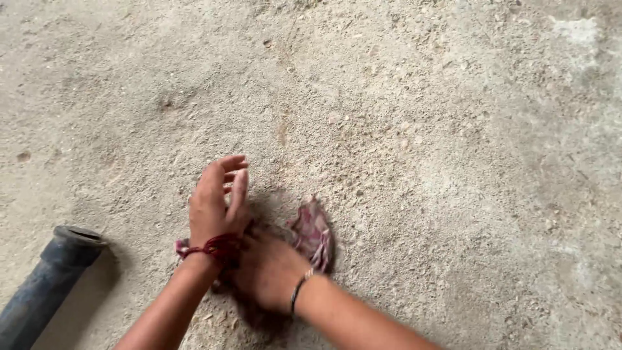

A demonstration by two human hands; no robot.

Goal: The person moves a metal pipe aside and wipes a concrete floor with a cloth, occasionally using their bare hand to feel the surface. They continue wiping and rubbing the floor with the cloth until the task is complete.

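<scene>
Low down, hands (243, 243) on rag (314, 233), pipe (45, 285) left, open floor (453, 129) right

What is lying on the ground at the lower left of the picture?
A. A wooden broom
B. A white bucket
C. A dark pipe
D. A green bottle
C: a dark pipe with a flared end lies on the rough concrete floor, to the left of the left hand with its red wrist thread.

Rough, gritty concrete floor (421, 129); soft patterned cloth (314, 233); matt dark pipe (45, 282).
</scene>
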